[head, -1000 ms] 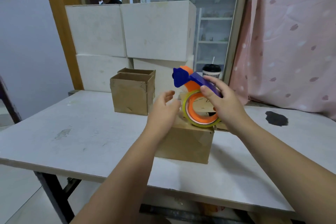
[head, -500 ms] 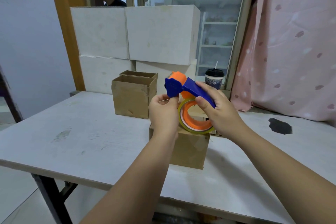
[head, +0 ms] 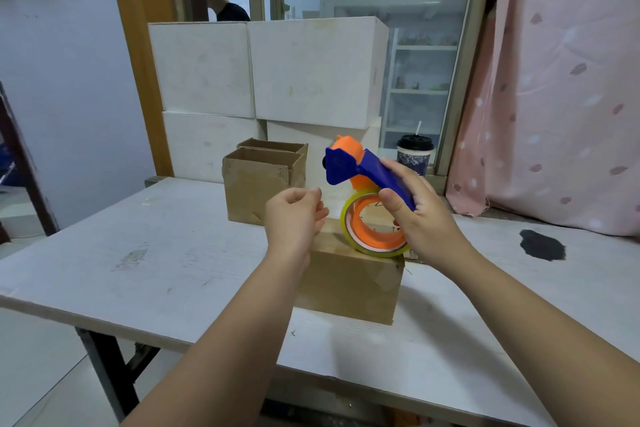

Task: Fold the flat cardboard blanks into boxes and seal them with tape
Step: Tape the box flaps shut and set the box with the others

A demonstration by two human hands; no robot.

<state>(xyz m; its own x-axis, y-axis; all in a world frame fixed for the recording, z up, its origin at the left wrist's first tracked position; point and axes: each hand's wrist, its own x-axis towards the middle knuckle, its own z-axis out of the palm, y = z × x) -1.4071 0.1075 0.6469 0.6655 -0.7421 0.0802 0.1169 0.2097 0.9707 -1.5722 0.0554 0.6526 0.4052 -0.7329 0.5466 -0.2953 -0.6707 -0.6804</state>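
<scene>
Centrally, a closed brown cardboard box [head: 349, 284] sits on a white table [head: 156, 253], its broad near face towards the viewer, with both bare hands raised just above its top. The right hand [head: 426, 218] grips a tape dispenser [head: 349, 166], fingers and thumb wrapped firmly round the blue handle. The dispenser's long axis tilts. Its tape roll [head: 349, 236] hangs low on the right, just over the far right part of the box top, though whether the two touch is unclear. From there the axis climbs up and to the left, to the blue and orange cutting head. That head points towards the left hand [head: 292, 222], which hovers just beside it and slightly lower, over the box's left edge. The left fingertips [head: 317, 196] are curled in close to the thumb. The tape is clear, so it is impossible to tell whether they pinch a loose end or hold nothing. The left hand is the nearer one to the free end of the tape. Judging by this, the next move depends on drawing tape leftwards from the head and then down onto the box seam. Behind stand two open cardboard boxes [head: 256, 184], a stack of white boxes [head: 311, 73] and a lidded cup [head: 414, 156] with a straw.
</scene>
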